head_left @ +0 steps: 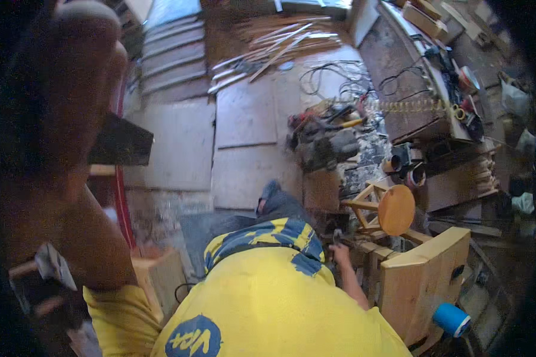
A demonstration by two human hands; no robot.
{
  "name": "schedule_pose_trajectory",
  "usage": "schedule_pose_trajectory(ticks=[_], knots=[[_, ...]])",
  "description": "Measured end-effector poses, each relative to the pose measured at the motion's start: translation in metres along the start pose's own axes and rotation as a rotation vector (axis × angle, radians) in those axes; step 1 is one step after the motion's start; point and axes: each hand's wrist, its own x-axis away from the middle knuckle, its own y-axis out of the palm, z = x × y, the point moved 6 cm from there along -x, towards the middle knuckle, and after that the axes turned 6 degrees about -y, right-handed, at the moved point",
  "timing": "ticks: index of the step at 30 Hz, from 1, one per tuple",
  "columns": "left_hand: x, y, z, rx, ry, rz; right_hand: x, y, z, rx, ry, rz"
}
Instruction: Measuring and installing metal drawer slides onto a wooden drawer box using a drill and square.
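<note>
Close to the camera at the left, my left hand (89, 65) is raised, large, dark and blurred, so its fingers cannot be read. A dark flat-sided piece (125, 143) shows beside its wrist; whether the hand holds it is hidden. Low at my right side, my right hand (341, 256) is closed, with a small greyish tip (337, 236) showing above its fingers, too small to name. Just right of that hand are a wooden stool (396, 209) with a round seat and a light varnished wooden furniture piece (423, 273).
A blue cylinder (451, 319) stands at the lower right. Ahead, sheets of board (247, 116) cover the floor, with thin wood strips (280, 50) heaped beyond. Power tools (327, 140) and cables (333, 71) lie right of centre. A cluttered workbench (423, 65) runs along the right.
</note>
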Motion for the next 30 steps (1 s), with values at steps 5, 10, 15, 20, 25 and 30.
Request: schedule_pose_trajectory(ticks=[5, 10, 15, 20, 25, 30], knots=[[-0.154, -0.037, -0.038, 0.087, 0.056, -0.113, -0.031, -0.056, -0.254, -0.171, -0.209, 0.206], [-0.269, -0.105, -0.144, 0.18, -0.023, -0.095, -0.085, -0.099, -0.354, -0.341, -0.339, 0.413], [-0.329, -0.214, -0.329, 0.139, -0.399, 0.251, -0.152, -0.074, -0.355, -0.619, -0.225, 0.758], [-0.402, -0.274, -0.46, 0.475, -0.702, 0.367, -0.196, 0.003, -0.374, -0.86, 0.19, 1.041], [-0.509, -0.279, -0.517, 0.577, -0.955, 0.292, -0.225, 0.009, -0.451, -1.026, 0.293, 1.067], [-0.665, -0.263, -0.593, 0.538, -0.956, 0.21, -0.3, -0.048, -0.537, -0.938, 0.186, 1.235]])
